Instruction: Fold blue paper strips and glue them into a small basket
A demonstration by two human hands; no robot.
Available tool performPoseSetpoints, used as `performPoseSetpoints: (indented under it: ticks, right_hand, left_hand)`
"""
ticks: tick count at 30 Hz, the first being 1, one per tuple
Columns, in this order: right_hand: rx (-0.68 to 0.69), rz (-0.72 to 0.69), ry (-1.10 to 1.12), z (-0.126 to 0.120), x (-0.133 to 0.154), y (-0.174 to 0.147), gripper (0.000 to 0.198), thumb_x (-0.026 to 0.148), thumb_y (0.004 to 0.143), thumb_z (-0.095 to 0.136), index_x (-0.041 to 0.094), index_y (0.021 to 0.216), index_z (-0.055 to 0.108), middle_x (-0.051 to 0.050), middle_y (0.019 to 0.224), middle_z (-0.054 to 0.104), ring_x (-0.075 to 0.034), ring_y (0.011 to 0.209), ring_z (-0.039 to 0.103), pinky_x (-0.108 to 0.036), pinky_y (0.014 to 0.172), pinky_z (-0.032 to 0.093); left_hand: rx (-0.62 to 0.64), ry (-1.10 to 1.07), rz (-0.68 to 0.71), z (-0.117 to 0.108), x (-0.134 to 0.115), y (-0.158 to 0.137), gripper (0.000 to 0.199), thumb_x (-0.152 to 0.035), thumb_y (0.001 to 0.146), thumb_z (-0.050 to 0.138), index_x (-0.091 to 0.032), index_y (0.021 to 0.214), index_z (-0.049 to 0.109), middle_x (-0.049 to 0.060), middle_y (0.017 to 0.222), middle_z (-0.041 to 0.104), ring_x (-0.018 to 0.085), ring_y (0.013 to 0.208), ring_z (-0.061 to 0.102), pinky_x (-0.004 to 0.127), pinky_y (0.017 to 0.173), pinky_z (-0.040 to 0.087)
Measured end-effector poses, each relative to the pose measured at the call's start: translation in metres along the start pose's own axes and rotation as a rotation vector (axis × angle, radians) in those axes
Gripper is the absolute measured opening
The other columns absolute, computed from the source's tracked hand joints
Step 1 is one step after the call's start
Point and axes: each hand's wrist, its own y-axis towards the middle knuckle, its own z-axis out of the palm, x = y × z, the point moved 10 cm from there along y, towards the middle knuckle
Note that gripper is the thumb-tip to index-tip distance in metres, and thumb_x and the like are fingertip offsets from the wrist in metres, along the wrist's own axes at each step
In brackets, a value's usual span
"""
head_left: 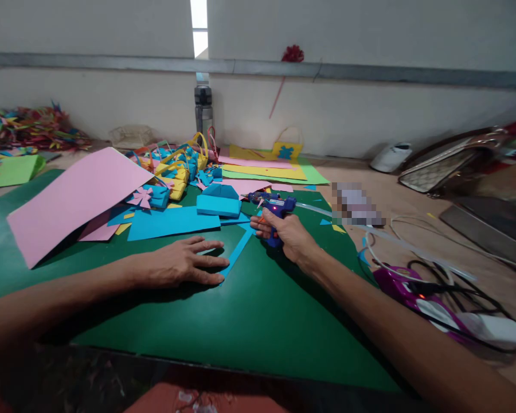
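My right hand (290, 232) is wrapped round a blue glue gun (279, 205), its nozzle pointing left and a small red light glowing on its body. A long clear glue stick (313, 209) runs out of its back. My left hand (193, 261) lies flat on the green table, fingers spread, with fingertips at the near end of a narrow blue paper strip (239, 252). Just beyond the strip sits a folded blue paper box (218, 205). Flat blue paper (174, 222) lies to its left.
A large pink sheet (79, 201) rises at the left beside several small paper baskets (178, 178). Coloured sheets (266, 166) and a bottle (203, 109) stand behind. To the right are a purple power strip (421, 301) with cables and a handbag (438, 166).
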Motion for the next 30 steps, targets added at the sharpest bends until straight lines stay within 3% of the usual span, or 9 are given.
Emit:
performPoseSetpoints:
  ticks: [4,7,10,12,14,16,19,24,30]
  right_hand:
    - [-0.003,0.001,0.002,-0.001,-0.001,0.001,0.012,0.025,0.078,0.064,0.014,0.075,0.062,-0.008,0.077,0.071,-0.015,0.069,0.067,-0.022,0.056,0.053]
    - [0.005,0.002,0.005,-0.001,0.0,0.001,0.014,0.027,0.077,0.066,0.014,0.075,0.063,-0.009,0.077,0.071,-0.015,0.069,0.067,-0.023,0.057,0.053]
    - [0.014,0.005,0.013,0.0,0.0,0.0,0.017,0.029,0.076,0.066,0.013,0.073,0.063,-0.009,0.076,0.071,-0.015,0.068,0.067,-0.023,0.057,0.053]
    - [0.012,0.006,0.017,0.0,0.0,0.0,0.017,0.029,0.077,0.066,0.013,0.071,0.063,-0.009,0.076,0.071,-0.015,0.067,0.067,-0.023,0.056,0.052]
    - [0.01,0.002,0.02,0.0,0.001,0.0,0.016,0.028,0.077,0.065,0.013,0.071,0.063,-0.009,0.075,0.071,-0.014,0.065,0.066,-0.023,0.056,0.052]
    - [0.012,-0.006,0.018,0.001,0.001,0.0,0.015,0.026,0.078,0.065,0.014,0.071,0.062,-0.008,0.075,0.071,-0.013,0.065,0.066,-0.023,0.056,0.053]
    - [0.022,-0.013,0.009,0.002,0.0,-0.001,0.013,0.026,0.079,0.064,0.015,0.072,0.062,-0.007,0.074,0.071,-0.013,0.064,0.066,-0.024,0.059,0.053]
    - [0.051,-0.013,-0.01,0.003,-0.002,-0.003,0.015,0.03,0.079,0.064,0.015,0.075,0.064,-0.007,0.078,0.071,-0.012,0.068,0.066,-0.024,0.065,0.053]
    - [0.058,-0.008,-0.02,0.004,-0.003,0.0,0.017,0.031,0.076,0.067,0.014,0.073,0.064,-0.008,0.08,0.071,-0.013,0.069,0.067,-0.024,0.064,0.052]
  left_hand:
    - [-0.029,-0.046,0.004,-0.005,-0.011,-0.008,0.032,-0.023,0.091,0.04,-0.029,0.12,0.051,0.005,0.135,0.049,0.029,0.131,0.032,0.046,0.102,0.031]
    - [-0.155,-0.123,0.013,-0.02,-0.019,-0.011,0.027,-0.021,0.091,0.037,-0.024,0.11,0.055,0.009,0.117,0.062,0.024,0.115,0.05,0.04,0.094,0.039]
    - [-0.354,-0.164,-0.166,-0.04,-0.004,-0.012,0.023,-0.017,0.091,0.035,-0.018,0.094,0.058,0.007,0.08,0.067,0.017,0.078,0.06,0.03,0.073,0.047]
    - [-0.415,-0.115,-0.285,-0.045,0.007,-0.008,0.023,-0.017,0.091,0.035,-0.015,0.09,0.058,0.007,0.074,0.065,0.016,0.072,0.059,0.028,0.067,0.048]
    - [-0.382,-0.042,-0.274,-0.04,0.011,0.008,0.025,-0.013,0.089,0.034,-0.014,0.098,0.058,0.009,0.089,0.067,0.018,0.085,0.061,0.031,0.076,0.05]
    - [-0.299,0.031,-0.18,-0.028,0.011,0.029,0.032,-0.008,0.084,0.036,-0.014,0.108,0.057,0.012,0.111,0.064,0.021,0.104,0.057,0.035,0.09,0.047]
    - [-0.137,0.063,-0.111,-0.007,0.025,0.056,0.05,-0.003,0.077,0.042,-0.014,0.126,0.046,0.01,0.137,0.046,0.026,0.13,0.035,0.042,0.103,0.037]
    - [0.044,-0.05,-0.099,0.01,0.041,0.064,0.063,0.0,0.074,0.044,-0.018,0.134,0.039,0.006,0.145,0.034,0.025,0.135,0.026,0.046,0.106,0.031]
    - [-0.024,-0.131,-0.073,0.006,0.027,0.038,0.059,-0.002,0.081,0.039,-0.023,0.136,0.037,0.004,0.145,0.034,0.022,0.138,0.019,0.044,0.109,0.026]
